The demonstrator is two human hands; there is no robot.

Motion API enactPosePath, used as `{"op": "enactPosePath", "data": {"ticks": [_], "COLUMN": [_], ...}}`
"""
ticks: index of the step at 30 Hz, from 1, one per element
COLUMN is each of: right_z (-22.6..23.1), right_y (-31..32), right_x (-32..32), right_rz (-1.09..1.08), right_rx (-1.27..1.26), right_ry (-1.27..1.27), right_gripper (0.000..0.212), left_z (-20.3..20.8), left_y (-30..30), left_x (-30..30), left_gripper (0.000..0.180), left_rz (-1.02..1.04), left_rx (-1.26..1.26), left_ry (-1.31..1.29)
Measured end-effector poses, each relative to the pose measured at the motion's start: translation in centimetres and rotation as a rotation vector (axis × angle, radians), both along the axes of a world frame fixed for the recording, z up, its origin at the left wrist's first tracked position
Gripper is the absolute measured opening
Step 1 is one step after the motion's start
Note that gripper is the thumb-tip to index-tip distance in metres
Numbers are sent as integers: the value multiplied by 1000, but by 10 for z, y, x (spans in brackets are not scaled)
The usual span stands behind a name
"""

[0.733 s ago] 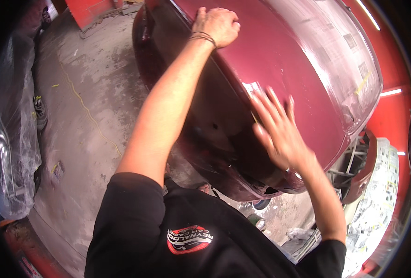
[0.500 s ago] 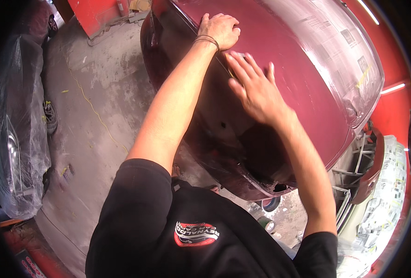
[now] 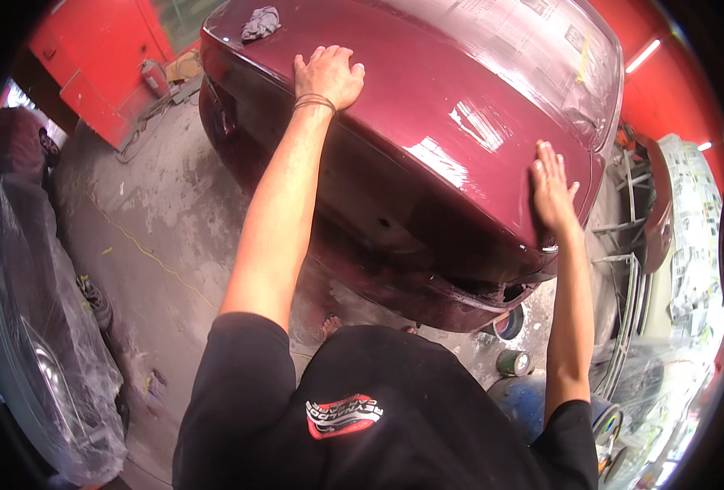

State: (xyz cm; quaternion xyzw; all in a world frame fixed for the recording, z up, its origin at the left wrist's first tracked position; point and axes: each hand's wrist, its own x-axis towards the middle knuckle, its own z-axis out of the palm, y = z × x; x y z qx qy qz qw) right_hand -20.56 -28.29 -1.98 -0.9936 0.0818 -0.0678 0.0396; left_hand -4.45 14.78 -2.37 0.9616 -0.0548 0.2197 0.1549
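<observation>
In front of me stands the rear of a dark red car, with its glossy trunk lid (image 3: 378,106) below my hands. My left hand (image 3: 329,76) rests near the lid's rear edge, fingers apart, a thin dark band round its wrist. Close to the lid's right corner, my right hand (image 3: 554,188) lies flat with its fingers stretched out. Whatever may be beneath that palm is hidden. A crumpled grey rag (image 3: 261,24) lies at the lid's far left end. Bright reflections shine on the paint between my hands.
Paper and clear plastic cover the rear window (image 3: 534,33). A plastic-wrapped car (image 3: 43,327) stands at left; a fire extinguisher (image 3: 154,77) is far left. To the right are a dark red bumper (image 3: 659,204), a can (image 3: 513,362) and a blue drum (image 3: 516,402).
My right hand has swept from beside the left hand to the lid's right corner. The view has shifted, bringing the grey rag into sight. My left hand still rests on the lid.
</observation>
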Motion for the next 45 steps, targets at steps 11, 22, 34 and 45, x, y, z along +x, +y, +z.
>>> {"op": "enactPosePath", "data": {"ticks": [11, 22, 34, 45], "right_z": [6, 4, -6, 6], "right_y": [-17, 61, 68, -84], "right_x": [-28, -140, -168, -9], "right_rz": [-4, 82, -29, -157], "right_rx": [29, 130, 152, 68], "right_ry": [-1, 113, 63, 15], "right_gripper": [62, 63, 63, 68], "left_z": [0, -2, -7, -16], "left_y": [7, 21, 27, 25], "left_x": [4, 3, 1, 21], "left_gripper": [54, 56, 55, 50], "left_rz": [-31, 37, -6, -117], "left_rx": [95, 60, 39, -49], "left_ry": [-81, -22, -63, -72]}}
